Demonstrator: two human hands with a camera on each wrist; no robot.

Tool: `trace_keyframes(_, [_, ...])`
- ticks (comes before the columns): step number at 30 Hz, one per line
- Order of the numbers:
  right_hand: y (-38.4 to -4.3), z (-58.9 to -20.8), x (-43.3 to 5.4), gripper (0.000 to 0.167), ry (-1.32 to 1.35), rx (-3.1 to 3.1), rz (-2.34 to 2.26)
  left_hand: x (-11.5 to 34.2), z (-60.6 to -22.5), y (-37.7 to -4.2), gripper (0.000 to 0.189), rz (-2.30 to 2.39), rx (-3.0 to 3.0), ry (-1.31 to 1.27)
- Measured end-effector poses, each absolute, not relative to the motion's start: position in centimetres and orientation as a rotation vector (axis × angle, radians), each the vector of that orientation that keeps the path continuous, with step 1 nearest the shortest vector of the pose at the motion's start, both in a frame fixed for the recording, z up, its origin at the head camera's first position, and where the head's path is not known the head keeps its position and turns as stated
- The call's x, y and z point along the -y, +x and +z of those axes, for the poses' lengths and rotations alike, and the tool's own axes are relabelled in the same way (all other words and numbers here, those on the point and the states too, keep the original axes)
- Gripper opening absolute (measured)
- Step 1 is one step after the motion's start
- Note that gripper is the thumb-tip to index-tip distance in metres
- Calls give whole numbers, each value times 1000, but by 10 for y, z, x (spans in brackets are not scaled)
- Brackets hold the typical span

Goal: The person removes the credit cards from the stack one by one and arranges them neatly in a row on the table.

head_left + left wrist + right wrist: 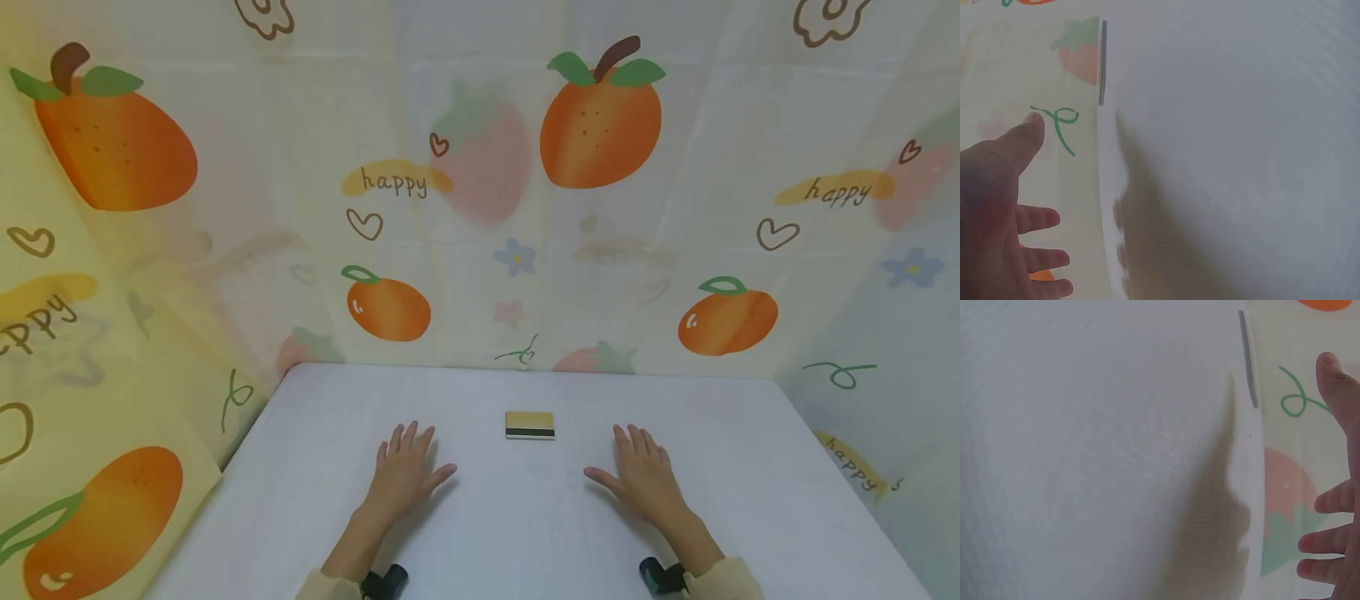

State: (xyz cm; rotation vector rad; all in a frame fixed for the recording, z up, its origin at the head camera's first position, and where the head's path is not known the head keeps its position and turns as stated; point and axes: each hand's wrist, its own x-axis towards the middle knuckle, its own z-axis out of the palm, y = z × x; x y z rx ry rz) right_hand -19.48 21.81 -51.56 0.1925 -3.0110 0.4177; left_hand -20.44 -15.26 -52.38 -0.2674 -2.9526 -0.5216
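A small flat gold card (529, 423) with a dark stripe along its near side lies on the white tabletop, past the fingertips and between the two hands. Both wrist views catch it only as a thin grey strip, the card (1104, 62) on the left and the card (1248, 359) on the right. My left hand (403, 475) is held palm down with fingers spread, left of the card and apart from it. To the right, my right hand (637, 475) mirrors that pose, thumb pointing inward. Neither hand holds anything, and each casts a shadow on the table.
The white table (517, 533) ends at a hanging cloth (480, 325) printed with oranges, strawberries and hearts. This cloth also runs down the left and right sides. A dark camera mount (384, 582) sits on the left wrist, another camera mount (662, 575) on the right.
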Motion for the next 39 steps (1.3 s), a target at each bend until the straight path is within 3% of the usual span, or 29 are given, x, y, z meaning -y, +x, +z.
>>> trace_keyframes(39, [-218, -522, -193, 84, 236, 2972, 631, 125, -528, -227, 75, -920, 3009, -301])
